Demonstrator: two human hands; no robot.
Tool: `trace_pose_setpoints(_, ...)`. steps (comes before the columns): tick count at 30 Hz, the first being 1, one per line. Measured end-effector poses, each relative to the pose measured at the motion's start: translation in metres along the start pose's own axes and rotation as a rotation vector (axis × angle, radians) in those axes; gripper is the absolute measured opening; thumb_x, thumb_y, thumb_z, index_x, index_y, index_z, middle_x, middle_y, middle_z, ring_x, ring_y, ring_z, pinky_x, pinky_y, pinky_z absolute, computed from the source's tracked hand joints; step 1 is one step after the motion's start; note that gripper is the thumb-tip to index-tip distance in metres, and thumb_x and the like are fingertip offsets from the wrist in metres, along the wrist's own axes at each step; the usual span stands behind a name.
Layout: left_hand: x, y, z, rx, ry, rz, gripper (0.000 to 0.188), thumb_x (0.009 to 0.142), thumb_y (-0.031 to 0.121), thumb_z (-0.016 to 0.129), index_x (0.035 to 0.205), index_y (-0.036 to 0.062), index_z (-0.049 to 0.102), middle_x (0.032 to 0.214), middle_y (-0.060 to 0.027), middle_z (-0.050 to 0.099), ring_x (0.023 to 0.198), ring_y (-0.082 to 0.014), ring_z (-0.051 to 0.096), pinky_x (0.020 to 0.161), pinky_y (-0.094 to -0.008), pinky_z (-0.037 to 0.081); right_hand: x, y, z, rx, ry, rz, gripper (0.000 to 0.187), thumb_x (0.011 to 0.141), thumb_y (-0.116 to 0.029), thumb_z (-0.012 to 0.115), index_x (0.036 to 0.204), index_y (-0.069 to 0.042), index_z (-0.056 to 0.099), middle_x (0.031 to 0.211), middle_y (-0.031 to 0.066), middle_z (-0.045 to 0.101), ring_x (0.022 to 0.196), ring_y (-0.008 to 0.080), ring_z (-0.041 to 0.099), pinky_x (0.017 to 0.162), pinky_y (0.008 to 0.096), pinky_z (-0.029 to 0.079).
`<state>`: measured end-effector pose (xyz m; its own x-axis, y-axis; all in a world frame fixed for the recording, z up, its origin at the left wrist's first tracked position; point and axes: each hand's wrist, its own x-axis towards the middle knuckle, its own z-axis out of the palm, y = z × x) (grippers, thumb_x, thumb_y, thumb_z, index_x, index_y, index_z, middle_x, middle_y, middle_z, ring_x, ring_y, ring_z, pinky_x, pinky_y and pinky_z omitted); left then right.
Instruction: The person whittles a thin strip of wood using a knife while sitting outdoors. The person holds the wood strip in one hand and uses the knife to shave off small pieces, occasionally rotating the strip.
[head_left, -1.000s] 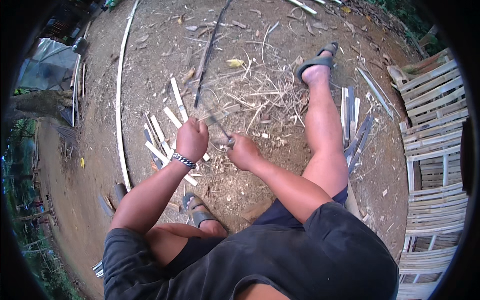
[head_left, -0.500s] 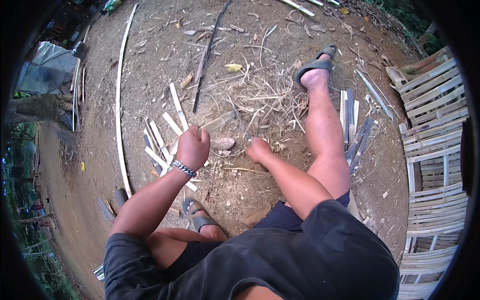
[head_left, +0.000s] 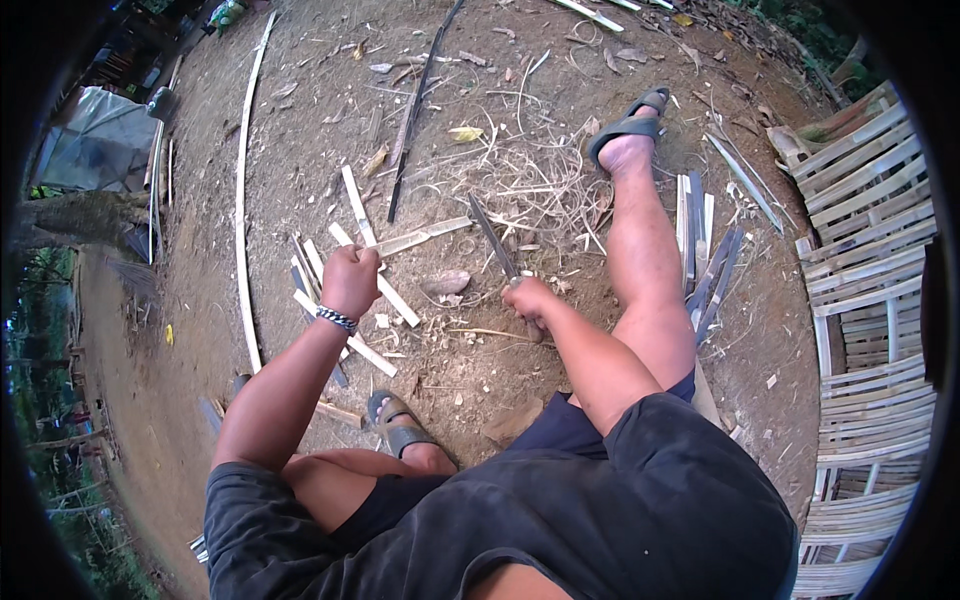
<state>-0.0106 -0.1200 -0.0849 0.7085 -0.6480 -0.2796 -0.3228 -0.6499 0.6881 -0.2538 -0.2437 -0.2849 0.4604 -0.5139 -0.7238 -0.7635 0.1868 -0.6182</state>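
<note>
My left hand (head_left: 351, 283) is closed round one end of a pale bamboo strip (head_left: 425, 235), which points away to the right above the ground. In my right hand (head_left: 529, 300) is the handle of a knife (head_left: 492, 237). Its long dark blade slants up and left, with the tip close to the strip's far end; whether they touch I cannot tell. Around and beneath my left hand lie several cut bamboo strips (head_left: 355, 200). A brown dry leaf (head_left: 447, 283) rests on the dirt between my hands.
Curly shavings (head_left: 540, 185) cover the ground beyond the knife. More strips (head_left: 712, 270) lie beside my outstretched right leg. A slatted bamboo frame (head_left: 868, 290) stands at the right. One long pale pole (head_left: 243, 190) lies at the left, and a dark strip (head_left: 415, 120) lies ahead.
My left hand has shifted left and slightly toward me, carrying the bamboo strip. My right hand has moved slightly right, and the knife has turned so that its blade shows broader.
</note>
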Motion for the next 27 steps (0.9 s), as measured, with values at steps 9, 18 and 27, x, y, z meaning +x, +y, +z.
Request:
trace_pose_setpoints(9,-0.023,-0.038,0.001,-0.073,-0.173,-0.202,0.038,0.093,0.025,0.054,0.074,-0.0055,0.064,0.059,-0.0104,0.059,0.047,-0.0207,0.061,0.048,-0.0338,0.052,-0.106,-0.105,0.018,-0.26,-0.109,-0.215,0.034,0.089,-0.008,0.058,0.123,-0.007,0.061,0.102,0.0163,0.069,0.088,0.0271,0.069,0.075,0.0408,0.056)
trace_pose_setpoints(18,-0.025,-0.061,0.024,0.23,-0.092,0.064,0.042,0.096,0.027,0.049,0.076,-0.0067,0.064,0.076,-0.0325,0.062,0.074,-0.049,0.062,0.074,-0.052,0.05,-0.084,-0.096,0.024,-0.358,-0.071,-0.254,0.041,0.09,-0.009,0.057,0.131,-0.005,0.057,0.091,0.0141,0.069,0.073,0.0241,0.067,0.067,0.0378,0.055)
trace_pose_setpoints(27,-0.03,-0.029,0.027,0.182,-0.08,0.082,0.04,0.093,0.026,0.05,0.074,-0.0067,0.061,0.071,-0.0321,0.06,0.072,-0.0482,0.062,0.07,-0.0511,0.049,-0.089,-0.101,0.026,-0.38,-0.058,-0.279,0.042,0.086,-0.011,0.06,0.128,-0.005,0.06,0.098,0.0187,0.07,0.084,0.0278,0.069,0.075,0.0401,0.055)
